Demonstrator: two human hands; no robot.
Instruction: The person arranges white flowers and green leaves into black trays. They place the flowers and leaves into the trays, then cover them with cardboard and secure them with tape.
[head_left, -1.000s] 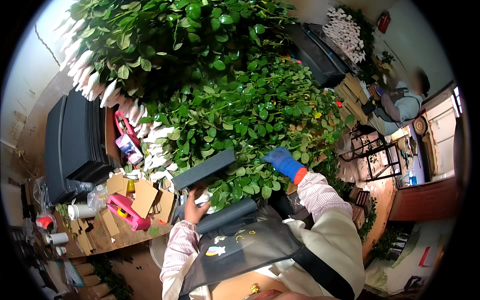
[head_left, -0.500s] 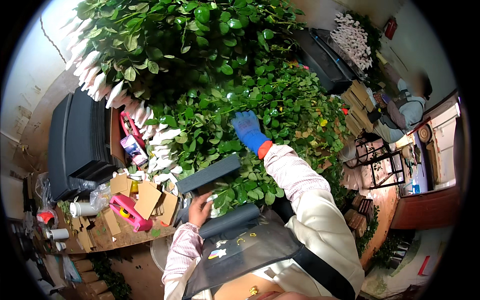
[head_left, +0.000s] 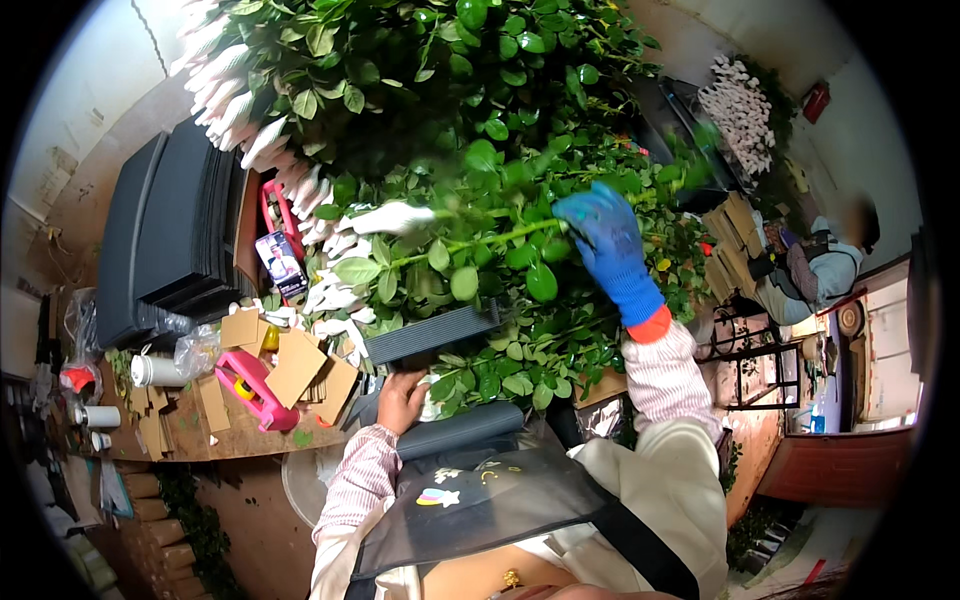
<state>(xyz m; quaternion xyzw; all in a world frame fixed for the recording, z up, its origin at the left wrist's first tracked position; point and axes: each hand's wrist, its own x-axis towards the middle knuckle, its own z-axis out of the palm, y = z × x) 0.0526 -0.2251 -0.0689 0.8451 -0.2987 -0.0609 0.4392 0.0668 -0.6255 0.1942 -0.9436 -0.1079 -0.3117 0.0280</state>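
Note:
My right hand (head_left: pixel 600 240), in a blue knit glove with an orange cuff, grips a leafy rose stem (head_left: pixel 525 232) raised over the pile of foliage (head_left: pixel 520 370); a white-sleeved bud (head_left: pixel 395 218) is at its left end. My left hand (head_left: pixel 400 400), bare, is curled beside white wrapped material (head_left: pixel 432 405), under the near end of a grey corrugated strip (head_left: pixel 435 335); what it holds is partly hidden. A dark rolled pad (head_left: pixel 460 433) lies along the bench edge below. More white-sleeved buds (head_left: pixel 225 90) line the left side of the stacked stems.
Dark sheet stacks (head_left: pixel 170 230), cardboard pieces (head_left: pixel 295 370), a pink tool (head_left: pixel 255 395) and a white cup (head_left: pixel 155 370) sit on the left of the wooden bench (head_left: pixel 200 450). A co-worker (head_left: pixel 805 265) is at the far right, near a black metal frame (head_left: pixel 760 365).
My right hand reached left into the foliage, then moved up and right, lifting a stem with a white-sleeved bud. My left hand stays at the corrugated strip. The view has shifted slightly.

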